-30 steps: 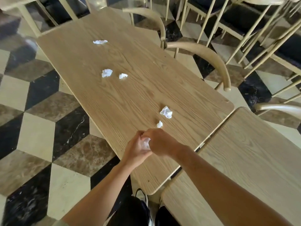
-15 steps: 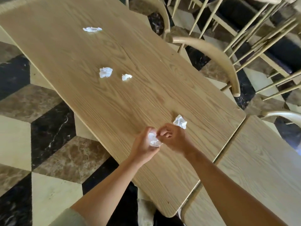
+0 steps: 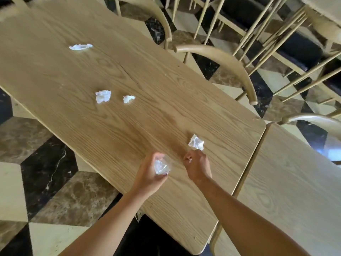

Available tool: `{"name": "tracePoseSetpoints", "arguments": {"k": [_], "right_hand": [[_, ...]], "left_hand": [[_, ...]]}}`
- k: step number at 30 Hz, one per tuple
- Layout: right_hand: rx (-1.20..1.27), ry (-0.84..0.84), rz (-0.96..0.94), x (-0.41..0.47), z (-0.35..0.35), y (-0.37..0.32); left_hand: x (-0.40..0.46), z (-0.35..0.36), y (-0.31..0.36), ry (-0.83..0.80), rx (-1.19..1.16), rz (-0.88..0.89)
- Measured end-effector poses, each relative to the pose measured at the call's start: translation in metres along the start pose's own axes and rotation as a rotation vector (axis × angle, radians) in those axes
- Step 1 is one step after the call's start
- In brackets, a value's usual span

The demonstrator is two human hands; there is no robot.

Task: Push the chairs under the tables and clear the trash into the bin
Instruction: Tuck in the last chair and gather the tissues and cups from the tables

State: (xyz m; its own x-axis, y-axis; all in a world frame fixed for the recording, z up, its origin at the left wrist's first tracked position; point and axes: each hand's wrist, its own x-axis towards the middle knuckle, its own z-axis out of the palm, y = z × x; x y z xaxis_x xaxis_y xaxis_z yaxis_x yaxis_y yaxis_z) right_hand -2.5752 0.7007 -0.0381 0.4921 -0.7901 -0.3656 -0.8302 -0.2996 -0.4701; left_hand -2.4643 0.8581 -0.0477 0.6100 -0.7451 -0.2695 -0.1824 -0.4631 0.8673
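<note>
My left hand (image 3: 149,174) is cupped around a wad of white crumpled paper (image 3: 160,166) over the near part of the long wooden table (image 3: 140,111). My right hand (image 3: 197,164) hovers just below another crumpled paper ball (image 3: 196,142), fingertips curled and touching or nearly touching it; I cannot tell which. Farther up the table lie two small paper scraps (image 3: 103,96) (image 3: 128,99) side by side, and a flat torn piece (image 3: 80,46) beyond them. A curved wooden chair back (image 3: 227,61) stands at the table's right side.
A second wooden table (image 3: 295,191) butts against the first on the right. More chairs (image 3: 155,10) (image 3: 317,121) line the far side, with others with black seats (image 3: 295,45) behind. The floor (image 3: 46,172) is a cube-pattern marble tile.
My hands have come apart. The left keeps the gathered paper and the right has shifted right, up to the paper ball. The small scrap near the hands is gone from the table.
</note>
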Motion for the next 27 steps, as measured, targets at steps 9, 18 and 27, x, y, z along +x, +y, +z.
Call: {"name": "tracePoseSetpoints", "arguments": {"k": [9, 18, 27], "right_hand": [[0.086, 0.055, -0.072, 0.053, -0.021, -0.006], [0.135, -0.313, -0.476, 0.039, 0.014, -0.161], [0.203, -0.074, -0.242, 0.129, 0.05, -0.274]], "left_hand": [[0.012, -0.023, 0.001, 0.168, 0.078, -0.002], [0.077, -0.086, -0.01, 0.238, 0.273, 0.085], [0.166, -0.203, -0.059, 0.236, 0.12, 0.184]]}}
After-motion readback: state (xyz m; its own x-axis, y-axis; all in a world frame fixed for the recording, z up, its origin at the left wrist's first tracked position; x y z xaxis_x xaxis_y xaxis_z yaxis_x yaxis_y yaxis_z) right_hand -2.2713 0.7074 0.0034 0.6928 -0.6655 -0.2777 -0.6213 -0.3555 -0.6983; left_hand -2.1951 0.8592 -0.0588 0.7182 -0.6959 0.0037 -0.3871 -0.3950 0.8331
